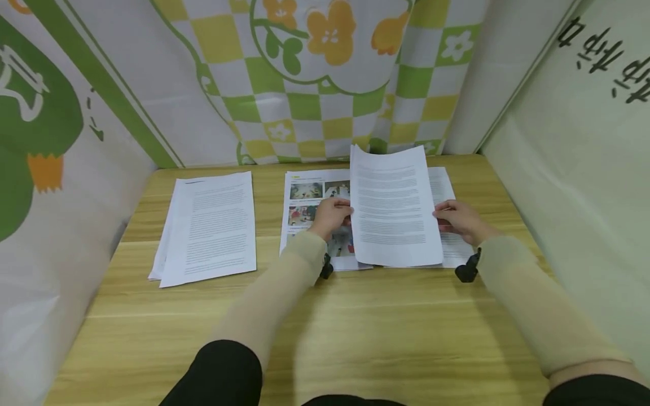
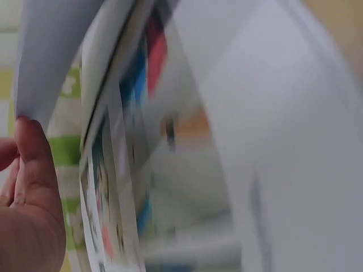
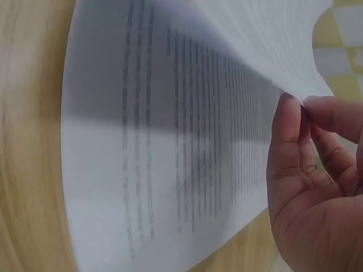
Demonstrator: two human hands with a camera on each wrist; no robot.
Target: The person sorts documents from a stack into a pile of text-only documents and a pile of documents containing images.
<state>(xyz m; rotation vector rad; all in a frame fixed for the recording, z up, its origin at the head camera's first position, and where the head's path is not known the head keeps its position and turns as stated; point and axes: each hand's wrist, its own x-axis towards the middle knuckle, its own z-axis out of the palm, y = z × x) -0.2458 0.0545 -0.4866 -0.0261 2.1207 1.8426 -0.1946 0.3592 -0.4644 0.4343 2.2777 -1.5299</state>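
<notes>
My left hand (image 1: 333, 216) and my right hand (image 1: 461, 220) hold a printed sheet of paper (image 1: 391, 208) up by its two side edges, and the sheet bows between them. In the right wrist view, the thumb and fingers of the right hand (image 3: 317, 164) pinch the sheet's edge. The left hand (image 2: 31, 192) has its fingertips at the opposite edge in the left wrist view. Below the raised sheet lie a page with colour photos (image 1: 304, 197) on the left and a text page (image 1: 449, 248) on the right, both partly covered.
A stack of printed sheets (image 1: 218, 231) lies at the left of the wooden table (image 1: 325, 338), its pages slightly fanned. Behind the table hangs a checked floral cloth (image 1: 325, 107). Pale printed sheeting (image 1: 584, 169) borders the right side.
</notes>
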